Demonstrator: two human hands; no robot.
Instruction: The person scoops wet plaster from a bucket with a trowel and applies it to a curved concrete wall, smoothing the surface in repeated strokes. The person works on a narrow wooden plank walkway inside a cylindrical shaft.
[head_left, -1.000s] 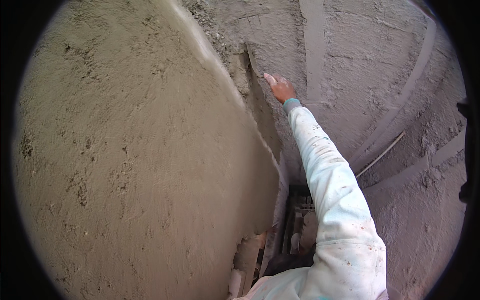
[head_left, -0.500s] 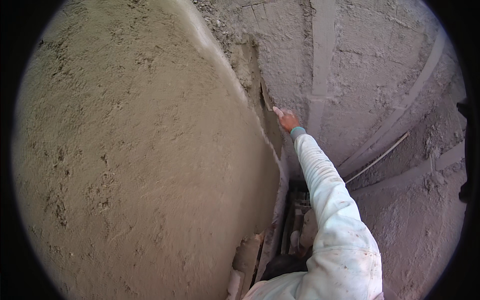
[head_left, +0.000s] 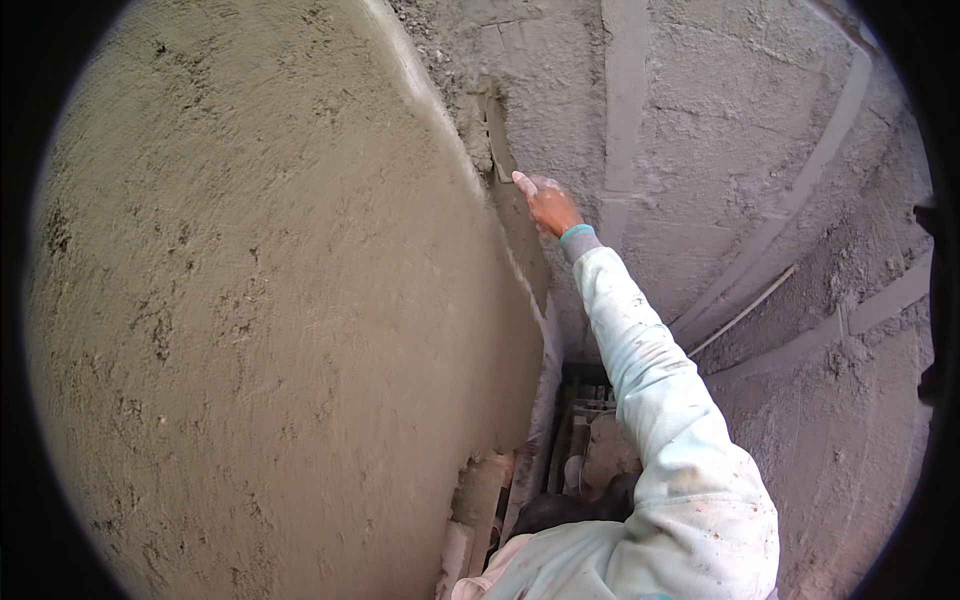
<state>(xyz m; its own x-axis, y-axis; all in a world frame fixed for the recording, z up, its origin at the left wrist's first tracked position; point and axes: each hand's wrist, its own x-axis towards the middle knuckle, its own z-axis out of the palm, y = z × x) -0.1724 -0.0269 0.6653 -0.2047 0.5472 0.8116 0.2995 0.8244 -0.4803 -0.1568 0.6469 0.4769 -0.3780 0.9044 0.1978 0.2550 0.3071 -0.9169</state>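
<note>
My right hand (head_left: 549,204) reaches forward from a pale, stained sleeve, its fingers closed round what looks like a plastering trowel (head_left: 500,150). The trowel's narrow, mortar-coated blade points away from me and lies against a strip of wet mortar (head_left: 520,235). This strip runs along the corner beside the large plastered wall (head_left: 300,300) on the left. The handle is mostly covered by my fingers. My left hand is out of the picture.
A rough grey wall (head_left: 690,120) with smoother vertical bands stands ahead and right. A thin pale rod (head_left: 745,310) leans there. Below is a narrow gap with a mortar-filled container (head_left: 608,450). Broken plaster exposes an edge (head_left: 480,490) at the lower left wall.
My right hand and the trowel have moved up and slightly left, farther along the mortar strip. The view has shifted a little, showing more of the container below.
</note>
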